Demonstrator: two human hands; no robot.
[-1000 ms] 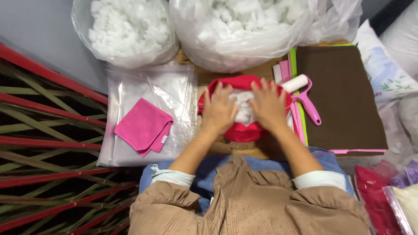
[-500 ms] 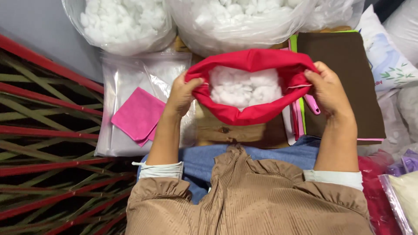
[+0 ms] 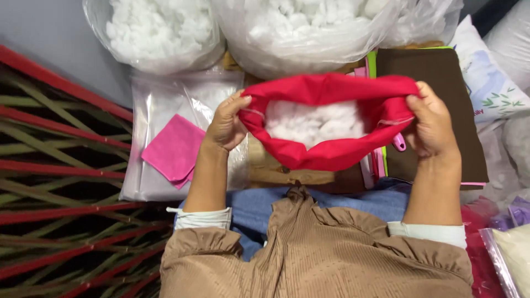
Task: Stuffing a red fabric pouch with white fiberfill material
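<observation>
A red fabric cover is stretched wide open between both hands, above my lap. White fluffy stuffing fills its inside. My left hand pinches the cover's left rim. My right hand grips the right rim. A pink handle pokes out just below the cover near my right hand.
Two clear bags of white stuffing stand at the back. A pink felt square lies on flat plastic packets at left. A stack of brown and coloured felt sheets lies at right. Red and green slats run along the left.
Both hands went from pressing down inside the cover to lifting it and pulling its opening wide apart, which shows the stuffing inside.
</observation>
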